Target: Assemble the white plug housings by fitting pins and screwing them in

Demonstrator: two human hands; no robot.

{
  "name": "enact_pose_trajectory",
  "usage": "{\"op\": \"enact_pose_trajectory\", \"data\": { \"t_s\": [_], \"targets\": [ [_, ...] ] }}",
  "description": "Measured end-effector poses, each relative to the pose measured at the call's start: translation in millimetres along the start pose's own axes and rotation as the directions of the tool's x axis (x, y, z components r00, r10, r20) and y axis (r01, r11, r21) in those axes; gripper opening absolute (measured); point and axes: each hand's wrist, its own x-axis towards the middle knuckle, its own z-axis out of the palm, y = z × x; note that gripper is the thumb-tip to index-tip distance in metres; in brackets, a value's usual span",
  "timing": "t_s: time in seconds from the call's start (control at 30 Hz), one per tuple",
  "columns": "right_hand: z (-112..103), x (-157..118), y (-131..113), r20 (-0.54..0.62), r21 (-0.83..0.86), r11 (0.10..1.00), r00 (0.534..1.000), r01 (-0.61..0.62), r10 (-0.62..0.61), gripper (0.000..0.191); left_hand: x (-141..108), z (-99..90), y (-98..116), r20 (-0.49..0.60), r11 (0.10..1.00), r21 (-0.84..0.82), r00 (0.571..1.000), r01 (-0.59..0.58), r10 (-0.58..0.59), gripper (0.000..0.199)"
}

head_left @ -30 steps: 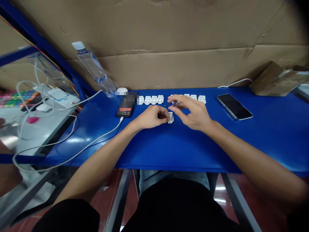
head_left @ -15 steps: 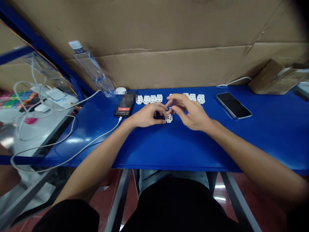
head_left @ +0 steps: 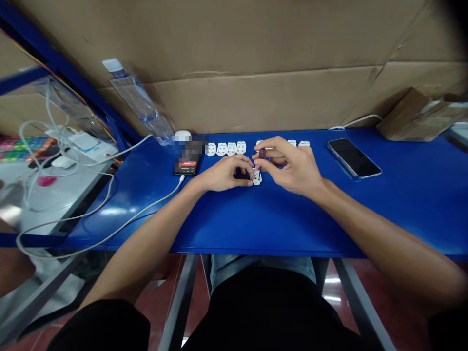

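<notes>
Thumb and fingertips of my left hand (head_left: 231, 173) grip the edge of a small white plastic piece (head_left: 257, 177) with dark holes, lying on the blue table. My right hand (head_left: 290, 163) hovers just right of it and above, pinching a small dark purple rounded piece (head_left: 262, 153) between thumb and index finger. Its exact kind is too small to tell. Behind my hands runs a row of similar white pieces (head_left: 222, 149), several to the left and others partly hidden by my right hand.
A lit phone (head_left: 187, 158) with a white cable lies left of the row, near a leaning clear water bottle (head_left: 141, 102). Another phone (head_left: 354, 158) rests to the right. A cardboard box (head_left: 413, 117) stands at the back right, against the cardboard-covered wall (head_left: 256, 44).
My right hand has shifted and turned slightly, so the purple piece in its fingers shows more fully. It covers more of the row behind. My left hand stays in place.
</notes>
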Motion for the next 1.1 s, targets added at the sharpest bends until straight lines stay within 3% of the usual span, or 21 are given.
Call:
{"op": "enact_pose_trajectory", "data": {
  "t_s": [0.2, 0.47, 0.57, 0.7, 0.8, 1.1],
  "targets": [
    [2.2, -1.6, 2.4, -0.06, -0.065, 0.998, 0.998, -0.004, 0.0, 0.03, -0.2, 0.4, 1.7, -0.006, 1.0, -0.009, 1.0, -0.004, 0.004, 0.006],
    [-6.9, 8.8, 33.2, -0.288, 0.137, 0.984, 0.946, -0.112, 0.148, 0.037, -3.7, -6.2, 0.0, -0.062, 0.996, -0.014, 0.994, 0.093, -0.094, 0.029],
    [-1.8, 7.4, 47.2, -0.263, 0.212, 0.971, 0.95, -0.113, 0.168, 0.041, -5.4, -10.6, -1.5, -0.164, 0.988, 0.0, 0.974, 0.157, -0.155, 0.032],
    [10.3, 3.0, 55.4, -0.14, 0.287, 0.951, 0.977, -0.115, 0.16, 0.04, -6.1, -13.6, -5.2, -0.276, 0.977, 0.033, 0.941, 0.213, -0.196, 0.026],
    [16.3, 2.3, 56.8, -0.081, 0.285, 0.949, 0.983, -0.133, 0.162, 0.038, -5.9, -14.0, -7.0, -0.31, 0.974, 0.044, 0.93, 0.221, -0.197, 0.025],
    [16.8, 4.6, 60.7, -0.045, 0.269, 0.953, 0.987, -0.137, 0.155, 0.035, -5.4, -12.9, -6.5, -0.363, 0.964, 0.069, 0.907, 0.256, -0.215, 0.027]
  ]
}}
